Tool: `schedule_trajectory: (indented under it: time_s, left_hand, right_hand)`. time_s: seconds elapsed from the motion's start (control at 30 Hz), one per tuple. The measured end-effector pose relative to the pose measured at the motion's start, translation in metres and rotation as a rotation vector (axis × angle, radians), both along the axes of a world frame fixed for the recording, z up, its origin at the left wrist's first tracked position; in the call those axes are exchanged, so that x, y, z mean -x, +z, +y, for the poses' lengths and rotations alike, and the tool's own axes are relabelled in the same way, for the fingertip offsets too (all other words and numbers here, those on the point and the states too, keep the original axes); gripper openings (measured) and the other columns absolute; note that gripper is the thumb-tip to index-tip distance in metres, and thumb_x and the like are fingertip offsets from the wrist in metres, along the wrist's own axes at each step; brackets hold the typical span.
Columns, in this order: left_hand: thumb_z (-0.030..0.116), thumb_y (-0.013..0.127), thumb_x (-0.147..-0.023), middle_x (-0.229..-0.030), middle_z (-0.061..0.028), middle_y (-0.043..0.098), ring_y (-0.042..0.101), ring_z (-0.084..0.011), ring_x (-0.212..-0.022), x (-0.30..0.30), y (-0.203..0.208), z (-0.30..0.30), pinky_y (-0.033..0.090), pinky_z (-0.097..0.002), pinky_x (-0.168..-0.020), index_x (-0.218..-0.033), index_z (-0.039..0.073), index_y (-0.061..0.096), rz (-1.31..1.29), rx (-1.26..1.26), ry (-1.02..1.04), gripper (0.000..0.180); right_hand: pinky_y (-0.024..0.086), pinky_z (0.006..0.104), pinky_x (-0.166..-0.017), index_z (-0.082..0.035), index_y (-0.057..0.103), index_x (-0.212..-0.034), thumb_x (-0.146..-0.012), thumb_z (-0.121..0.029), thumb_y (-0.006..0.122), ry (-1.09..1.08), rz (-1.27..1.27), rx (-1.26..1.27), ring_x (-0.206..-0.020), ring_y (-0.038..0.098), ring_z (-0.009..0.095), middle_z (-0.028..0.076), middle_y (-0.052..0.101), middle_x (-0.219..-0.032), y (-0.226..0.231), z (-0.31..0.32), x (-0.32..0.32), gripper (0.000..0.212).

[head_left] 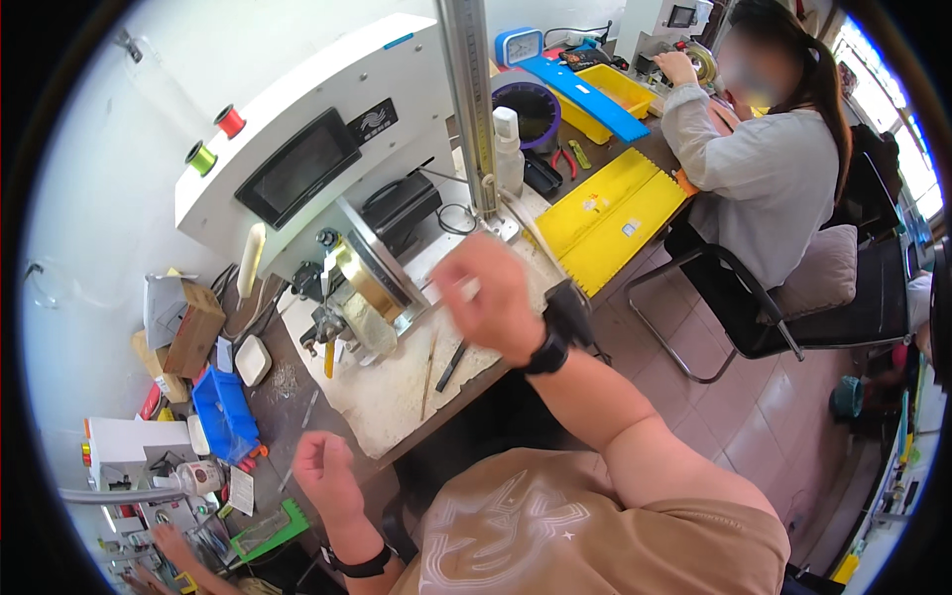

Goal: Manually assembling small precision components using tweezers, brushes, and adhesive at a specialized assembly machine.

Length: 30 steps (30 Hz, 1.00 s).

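My right hand [488, 297] is raised over the bench, in front of the white machine [397, 89]. Its fingers are curled in and somewhat blurred; a small pale spot shows at them, too unclear to name. Lower left, at the bench's front edge, my left hand [329, 474] has its fingers bent together, and what they hold, if anything, is hidden. Between the hands lie a black pen-like stick [452, 366] and a thin brown rod [429, 372] on a pale stained sheet [382, 407]. Beyond them stands the machine's brass-coloured wheel [365, 285].
A blue bin [224, 415] and cardboard boxes [190, 332] stand left. A metal post [471, 109] rises behind my right hand. A yellow board [610, 218] overhangs the bench's right part. A co-worker [769, 178] sits at right on a black chair [764, 342]; another person's hand [177, 547] shows lower left.
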<state>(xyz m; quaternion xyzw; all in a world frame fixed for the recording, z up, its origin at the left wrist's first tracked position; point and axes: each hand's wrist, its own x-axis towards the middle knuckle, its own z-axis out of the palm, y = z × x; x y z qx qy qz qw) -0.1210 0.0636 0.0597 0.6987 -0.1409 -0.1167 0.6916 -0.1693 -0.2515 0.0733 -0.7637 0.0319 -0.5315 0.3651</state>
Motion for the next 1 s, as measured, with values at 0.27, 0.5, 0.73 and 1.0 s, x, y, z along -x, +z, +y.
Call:
schedule_trajectory:
  time_s: [0.27, 0.5, 0.73, 1.0]
  left_hand:
    - [0.013, 0.069, -0.094, -0.075, 0.0037, 0.056, 0.048, -0.0039, -0.069, 0.001, 0.031, -0.002, 0.036, -0.021, -0.063, -0.086, 0.003, 0.061, -0.056, 0.022, -0.088, 0.015]
    - [0.013, 0.067, -0.096, -0.093, -0.0016, 0.066, 0.055, -0.006, -0.084, -0.011, 0.034, -0.018, 0.043, -0.0217, -0.074, -0.102, -0.002, 0.068, 0.028, 0.002, -0.409, 0.016]
    - [0.019, 0.061, -0.101, -0.12, -0.0081, 0.066, 0.059, -0.0145, -0.112, -0.03, 0.015, -0.082, 0.045, -0.0299, -0.099, -0.132, -0.003, 0.062, -0.6, -0.314, -0.209, 0.038]
    - [0.016, 0.048, -0.108, -0.099, -0.001, 0.062, 0.053, -0.0085, -0.085, -0.054, -0.009, -0.153, 0.045, -0.0253, -0.08, -0.146, 0.0, 0.051, 0.249, 0.338, -0.124, 0.041]
  right_hand:
    - [0.049, 0.0405, -0.08, -0.008, 0.066, -0.093, -0.077, -0.013, 0.079, 0.493, 0.159, 0.372, -0.078, 0.06, 0.025, 0.004, 0.057, -0.08, 0.019, 0.099, 0.011, 0.02]
    - [0.05, 0.0382, -0.063, -0.007, 0.069, -0.091, -0.081, -0.01, 0.077, 0.663, 0.262, 0.238, -0.071, 0.063, 0.029, 0.008, 0.063, -0.08, 0.038, 0.065, 0.014, 0.013]
    - [0.055, 0.0403, -0.071, -0.007, 0.076, -0.092, -0.088, -0.018, 0.071, 0.15, 0.793, 0.271, -0.077, 0.068, 0.034, 0.015, 0.072, -0.084, 0.045, -0.046, -0.032, 0.013]
    - [0.052, 0.0291, -0.069, -0.003, 0.077, -0.101, -0.089, -0.013, 0.071, 0.726, 0.674, -0.265, -0.07, 0.059, 0.007, 0.008, 0.074, -0.078, -0.013, -0.045, -0.098, 0.017]
